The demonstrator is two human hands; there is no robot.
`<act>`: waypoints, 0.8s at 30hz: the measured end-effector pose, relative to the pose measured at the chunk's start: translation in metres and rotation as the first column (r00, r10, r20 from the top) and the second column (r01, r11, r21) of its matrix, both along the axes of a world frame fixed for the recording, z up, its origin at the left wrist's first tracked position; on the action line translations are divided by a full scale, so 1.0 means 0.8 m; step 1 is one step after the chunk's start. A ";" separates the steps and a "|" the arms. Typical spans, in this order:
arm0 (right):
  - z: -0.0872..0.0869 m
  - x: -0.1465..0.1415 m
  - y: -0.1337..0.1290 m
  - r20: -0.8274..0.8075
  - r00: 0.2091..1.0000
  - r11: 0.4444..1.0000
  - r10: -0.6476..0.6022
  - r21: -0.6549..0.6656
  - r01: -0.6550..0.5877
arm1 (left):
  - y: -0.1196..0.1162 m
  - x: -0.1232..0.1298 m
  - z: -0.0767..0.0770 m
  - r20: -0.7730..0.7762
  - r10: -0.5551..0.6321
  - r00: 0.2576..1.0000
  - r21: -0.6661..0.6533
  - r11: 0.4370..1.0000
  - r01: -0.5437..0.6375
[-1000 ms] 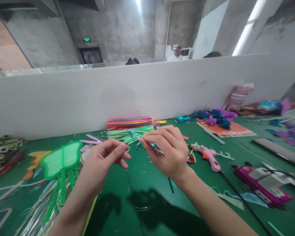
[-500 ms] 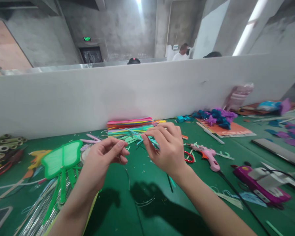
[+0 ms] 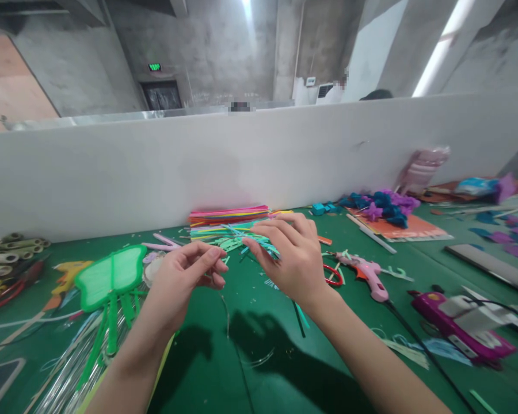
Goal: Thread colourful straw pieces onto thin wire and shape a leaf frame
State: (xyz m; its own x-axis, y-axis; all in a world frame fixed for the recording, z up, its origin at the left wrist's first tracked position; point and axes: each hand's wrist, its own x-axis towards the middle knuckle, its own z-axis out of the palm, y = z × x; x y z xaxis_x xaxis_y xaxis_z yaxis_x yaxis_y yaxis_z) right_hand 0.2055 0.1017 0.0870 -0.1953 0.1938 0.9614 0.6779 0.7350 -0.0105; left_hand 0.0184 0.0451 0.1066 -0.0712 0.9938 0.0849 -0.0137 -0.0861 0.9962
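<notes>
My left hand (image 3: pixel 192 273) is closed in a pinch, thumb pressed against the curled fingers. A thin clear thread (image 3: pixel 228 313) hangs just below its fingertips and trails in loose loops on the green table; the grip point itself is hardly visible. To the right and slightly higher, my right hand (image 3: pixel 291 256) is curved with its thumb and forefinger apart, and I see nothing held there. Behind the right fingers lies a heap of teal and green strips (image 3: pixel 231 244). A green wing-shaped piece with fuzzy edging (image 3: pixel 112 279) lies left of my left forearm.
Along the white partition (image 3: pixel 155 178) lie pink and red pipe cleaners (image 3: pixel 228 214). On the right are a pink glue gun (image 3: pixel 366 273), a purple power strip (image 3: pixel 461 330) and purple-blue flowers (image 3: pixel 384 206). A yellow glue gun (image 3: pixel 69 276) and bamboo tubes (image 3: pixel 12 248) are left.
The right thumb has moved slightly left and down, and the gap to the forefinger has widened. My left hand keeps its pinch. The view has shifted slightly.
</notes>
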 end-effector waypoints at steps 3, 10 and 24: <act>0.001 0.000 -0.003 0.027 0.999 0.999 0.032 -0.014 -0.032 | 0.001 0.000 -0.001 0.005 -0.024 1.000 -0.018 1.000 0.024; 0.005 0.004 -0.004 -0.053 0.998 0.999 -0.031 0.009 0.031 | -0.001 -0.003 -0.002 0.038 -0.056 0.998 -0.029 0.998 0.057; 0.009 0.009 -0.003 0.023 1.000 0.999 -0.009 -0.040 0.010 | 0.000 -0.007 0.000 -0.033 -0.136 0.990 -0.013 0.991 0.136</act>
State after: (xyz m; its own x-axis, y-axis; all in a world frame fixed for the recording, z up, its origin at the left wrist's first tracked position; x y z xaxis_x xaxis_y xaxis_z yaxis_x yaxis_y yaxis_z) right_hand 0.2131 0.0996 0.0940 -0.2156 0.2339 0.9481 0.6850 0.7281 -0.0238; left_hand 0.0128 0.0449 0.1065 0.0675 0.9950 0.0740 0.0090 -0.0747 0.9972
